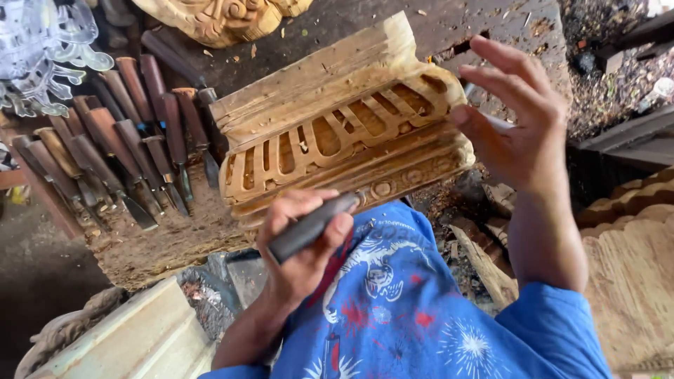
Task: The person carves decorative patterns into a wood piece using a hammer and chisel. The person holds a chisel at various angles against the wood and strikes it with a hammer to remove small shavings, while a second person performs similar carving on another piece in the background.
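**Carved panel under 2 hands**

The pale carved wooden panel (337,133) lies tilted at centre frame, with slotted openwork and a row of small rosettes along its lower edge. The left hand (302,242) is clamped around a dark-handled chisel (312,226) at the panel's 6 o'clock edge. The right hand (516,123), fingers spread apart, touches its 3 o'clock end. Wooden-handled chisels (119,147) lie fanned at 9 o'clock; another carving (225,17) sits at 12.
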